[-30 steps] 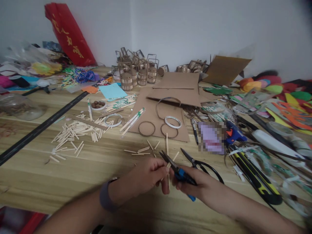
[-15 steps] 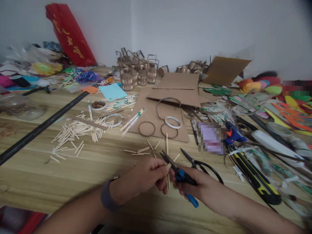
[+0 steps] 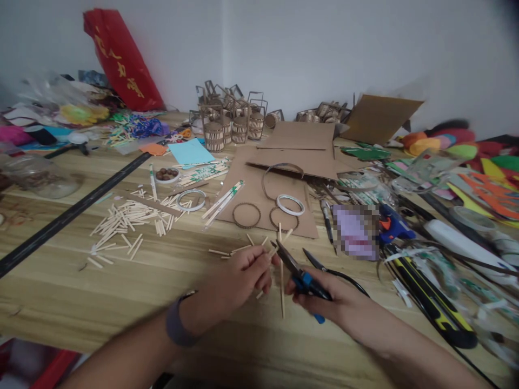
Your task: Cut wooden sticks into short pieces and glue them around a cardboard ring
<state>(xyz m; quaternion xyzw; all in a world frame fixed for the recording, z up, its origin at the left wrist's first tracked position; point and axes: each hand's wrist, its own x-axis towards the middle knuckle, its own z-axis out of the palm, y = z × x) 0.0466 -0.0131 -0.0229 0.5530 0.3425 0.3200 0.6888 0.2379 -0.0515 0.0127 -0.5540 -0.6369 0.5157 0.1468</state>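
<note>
My head camera looks forward and down over the table [image 3: 101,302]. My left hand [image 3: 237,278] and right hand [image 3: 334,302] show near, lower centre; the wall [image 3: 304,54], farther, spans the top.

There are two hands [image 3: 248,273], two scissors [image 3: 306,282], two brown rings [image 3: 246,228], one pen [image 3: 327,221], one glue gun [image 3: 399,229], one cutter [image 3: 432,294].

Stick pile [image 3: 124,216] left of held scissors [image 3: 300,276], baskets [image 3: 239,131] behind cardboard [image 3: 259,190]

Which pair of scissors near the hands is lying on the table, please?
The black scissors, just beyond the right hand; no hand holds them, whereas the blue-handled scissors are gripped in that right hand.
</note>
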